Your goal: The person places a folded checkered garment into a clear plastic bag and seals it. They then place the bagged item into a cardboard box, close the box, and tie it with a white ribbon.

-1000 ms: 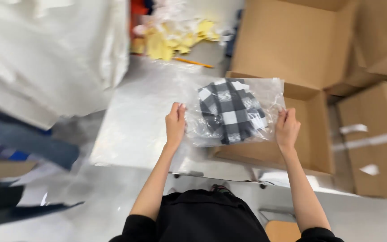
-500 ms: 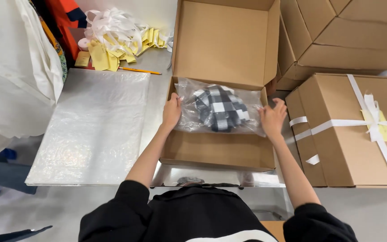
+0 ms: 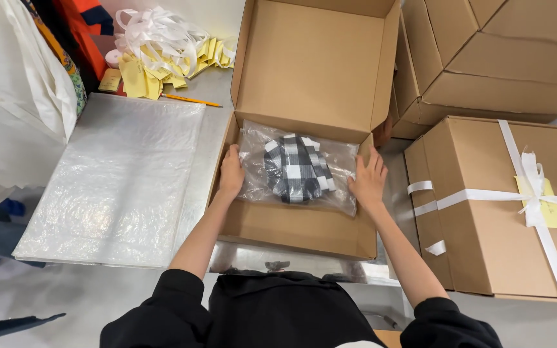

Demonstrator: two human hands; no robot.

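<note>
Seen from above, a person in black sleeves leans over a desk [image 3: 220, 103]. An open cardboard box [image 3: 304, 225], its lid standing up at the far side, sits near the desk's right edge. Inside it lies a clear plastic bag [image 3: 259, 154] holding folded black-and-white checked cloth. The left hand [image 3: 231, 173] holds the bag's left edge, its grip closed on the plastic; the right hand [image 3: 369, 180] rests at the bag's right edge with fingers spread. A stack of clear bags [image 3: 111, 174] lies toward the desk's left edge, yellow tags and white ribbon [image 3: 156, 45] at the far edge. A ribbon-tied box [image 3: 485, 219] stands just right of the open one.
</note>
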